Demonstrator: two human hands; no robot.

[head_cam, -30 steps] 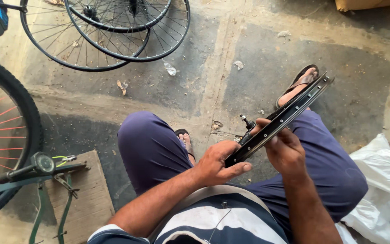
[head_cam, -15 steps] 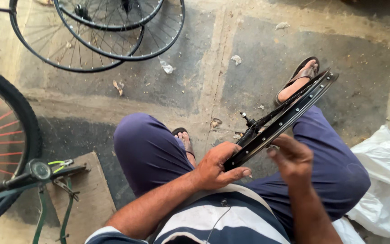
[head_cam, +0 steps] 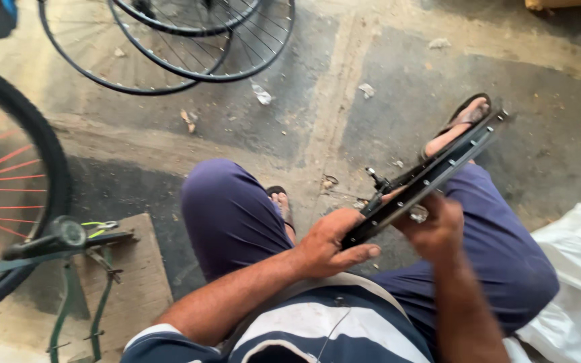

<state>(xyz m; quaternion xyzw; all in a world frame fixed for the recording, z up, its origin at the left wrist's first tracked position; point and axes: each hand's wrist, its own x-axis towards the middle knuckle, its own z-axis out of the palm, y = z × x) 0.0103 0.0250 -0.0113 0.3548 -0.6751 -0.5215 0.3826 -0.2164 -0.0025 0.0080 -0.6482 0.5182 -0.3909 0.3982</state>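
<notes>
Your left hand [head_cam: 327,243] grips the near end of the black bicycle rim [head_cam: 425,180], fingers curled under it and thumb laid along its edge, much as it did half a second ago. Your right hand [head_cam: 435,225] has shifted: it is now blurred, wrapped around the rim's middle from below, so you cannot tell how tightly it closes. The rim lies edge-on across your lap, running from near left up to far right, where its far end passes just beside your sandalled foot [head_cam: 455,128]. To the right, a white plastic bag [head_cam: 576,269] sits close to your knee. Left of you stand a tyred wheel [head_cam: 8,181] and a green stand [head_cam: 68,282]; two bare wheels [head_cam: 189,47] lie farther off. Bare concrete floor [head_cam: 250,128] lies between them and you.
</notes>
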